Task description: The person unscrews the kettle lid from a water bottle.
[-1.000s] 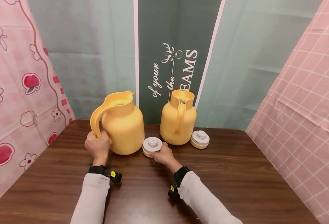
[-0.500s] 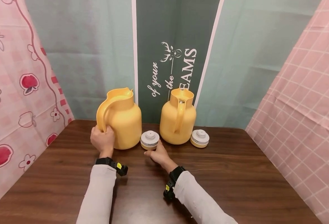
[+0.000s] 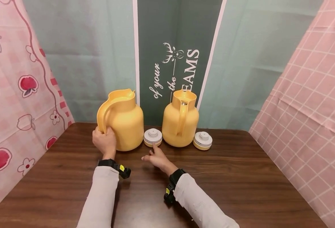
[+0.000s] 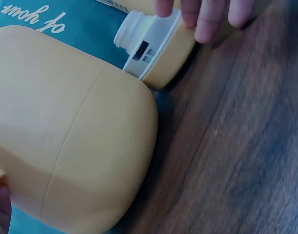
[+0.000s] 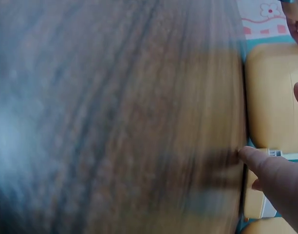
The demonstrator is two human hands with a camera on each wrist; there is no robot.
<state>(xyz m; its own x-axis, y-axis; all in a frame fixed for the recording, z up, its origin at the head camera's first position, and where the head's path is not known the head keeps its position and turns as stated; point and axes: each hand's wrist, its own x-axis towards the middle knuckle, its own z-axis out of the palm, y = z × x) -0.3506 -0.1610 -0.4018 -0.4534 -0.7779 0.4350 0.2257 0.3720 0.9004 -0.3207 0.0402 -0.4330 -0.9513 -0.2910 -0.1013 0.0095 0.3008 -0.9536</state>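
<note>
My left hand point(image 3: 104, 142) grips the lower handle of the left yellow thermos jug point(image 3: 128, 126), which stands lidless on the table. A white stopper lid with a yellow base point(image 3: 153, 136) sits right of that jug, white side up. With fingers extended, my right hand point(image 3: 159, 159) touches the lid's front edge; its thumb is apart from it. In the left wrist view, fingertips point(image 4: 203, 35) lie against the yellow base of the lid point(image 4: 171, 56). A second lidless yellow thermos jug point(image 3: 170, 126) stands right of this lid, its handle facing me.
Another white and yellow lid point(image 3: 202, 141) sits right of the second jug. Behind the jugs hangs a green curtain point(image 3: 99, 63) at the back edge of the wooden table point(image 3: 230, 177). Pink cloths hang on both sides.
The lid between the jugs has slid back, away from me. My right hand has gone from pinching it to touching its front with extended fingers. The left jug has shifted back slightly.
</note>
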